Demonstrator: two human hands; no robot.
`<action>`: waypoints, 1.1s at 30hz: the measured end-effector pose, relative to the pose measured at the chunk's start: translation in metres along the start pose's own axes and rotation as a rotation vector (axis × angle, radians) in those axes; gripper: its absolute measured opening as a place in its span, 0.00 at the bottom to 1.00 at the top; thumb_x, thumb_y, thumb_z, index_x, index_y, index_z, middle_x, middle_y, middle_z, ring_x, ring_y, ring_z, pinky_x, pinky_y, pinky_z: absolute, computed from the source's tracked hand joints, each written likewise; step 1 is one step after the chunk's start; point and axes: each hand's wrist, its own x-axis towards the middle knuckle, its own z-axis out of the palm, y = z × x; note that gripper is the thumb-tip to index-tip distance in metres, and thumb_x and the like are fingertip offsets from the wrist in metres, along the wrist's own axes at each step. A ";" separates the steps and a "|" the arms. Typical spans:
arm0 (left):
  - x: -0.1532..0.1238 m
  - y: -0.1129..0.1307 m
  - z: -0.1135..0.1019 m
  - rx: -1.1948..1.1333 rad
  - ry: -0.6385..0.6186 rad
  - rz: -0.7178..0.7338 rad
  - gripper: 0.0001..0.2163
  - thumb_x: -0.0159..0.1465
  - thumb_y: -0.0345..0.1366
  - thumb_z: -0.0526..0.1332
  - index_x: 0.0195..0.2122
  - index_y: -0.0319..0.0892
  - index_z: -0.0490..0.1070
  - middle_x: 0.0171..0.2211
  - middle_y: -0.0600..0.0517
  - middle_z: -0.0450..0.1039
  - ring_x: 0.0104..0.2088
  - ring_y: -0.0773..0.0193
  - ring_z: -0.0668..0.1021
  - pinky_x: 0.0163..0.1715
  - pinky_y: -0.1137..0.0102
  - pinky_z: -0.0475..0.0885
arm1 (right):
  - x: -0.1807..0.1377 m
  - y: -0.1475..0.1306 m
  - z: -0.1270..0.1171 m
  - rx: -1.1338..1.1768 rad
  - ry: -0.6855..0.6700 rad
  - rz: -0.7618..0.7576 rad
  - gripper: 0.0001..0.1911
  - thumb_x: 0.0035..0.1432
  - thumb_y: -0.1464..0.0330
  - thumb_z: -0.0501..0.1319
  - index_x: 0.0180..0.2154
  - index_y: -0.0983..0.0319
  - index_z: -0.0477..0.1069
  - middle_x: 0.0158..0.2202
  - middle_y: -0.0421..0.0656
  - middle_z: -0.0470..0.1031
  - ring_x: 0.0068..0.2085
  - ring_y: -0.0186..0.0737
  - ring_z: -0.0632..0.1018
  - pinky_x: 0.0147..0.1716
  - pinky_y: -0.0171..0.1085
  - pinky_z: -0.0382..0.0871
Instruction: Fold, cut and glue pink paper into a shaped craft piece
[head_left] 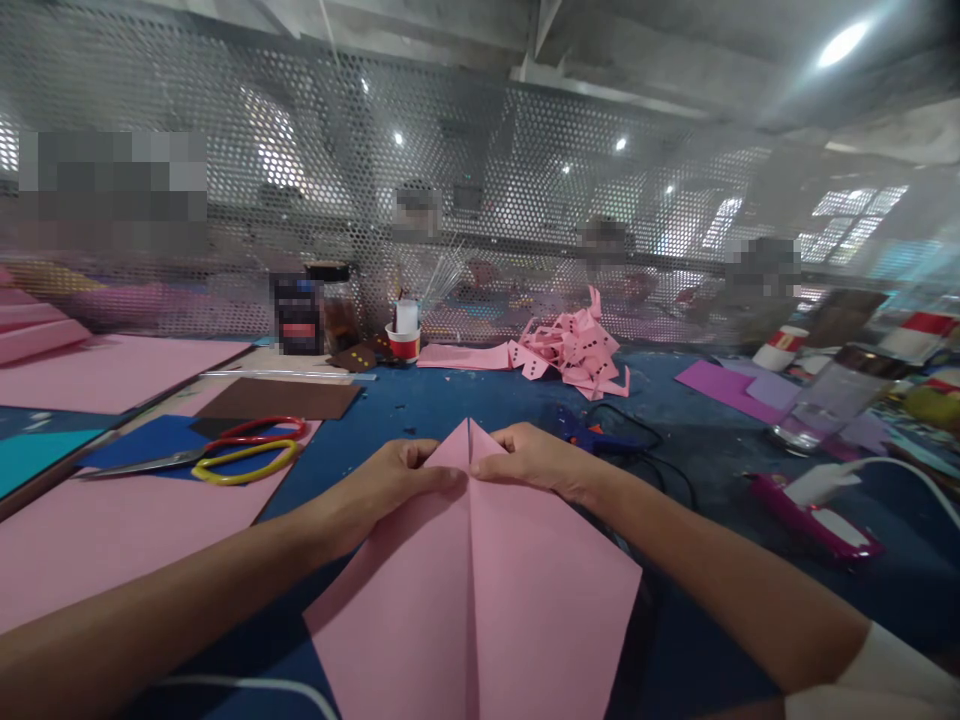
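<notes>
A sheet of pink paper (540, 590), folded to a point at its far end, lies in front of me with a seam down its middle. My left hand (409, 475) grips the left flap near the tip, thumb on top and fingers partly hidden beneath. On the other side of the seam, my right hand (529, 462) pinches the right flap, its thumb close to the centre line. The two flaps meet almost edge to edge. Behind my right wrist lies a blue glue gun (592, 432) with a dark cord.
Scissors (247, 450) with red and yellow handles rest on coloured paper at left. Pink cut-outs (574, 350) are heaped at the back, beside a paper cup (403, 340). At right are a magenta tool (817, 520) with a white cable and a clear jar (825, 400).
</notes>
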 end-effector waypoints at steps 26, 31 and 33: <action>-0.002 0.002 0.006 0.166 0.095 0.030 0.12 0.52 0.38 0.67 0.37 0.40 0.78 0.29 0.50 0.80 0.29 0.56 0.80 0.24 0.71 0.67 | -0.006 -0.008 0.013 -0.109 0.016 -0.075 0.11 0.53 0.67 0.60 0.38 0.63 0.76 0.30 0.39 0.72 0.28 0.33 0.69 0.26 0.29 0.64; -0.002 0.003 0.008 0.186 0.102 0.041 0.10 0.51 0.38 0.67 0.33 0.41 0.77 0.28 0.52 0.79 0.26 0.59 0.78 0.25 0.71 0.69 | -0.006 -0.009 0.014 -0.102 0.009 -0.085 0.08 0.53 0.68 0.60 0.36 0.63 0.74 0.30 0.39 0.71 0.29 0.33 0.69 0.26 0.29 0.64; -0.002 0.004 0.008 0.196 0.108 0.041 0.10 0.51 0.37 0.67 0.33 0.41 0.77 0.28 0.52 0.79 0.27 0.59 0.78 0.26 0.71 0.69 | -0.006 -0.009 0.014 -0.109 0.011 -0.089 0.08 0.53 0.68 0.60 0.36 0.64 0.74 0.30 0.39 0.71 0.29 0.33 0.69 0.26 0.29 0.63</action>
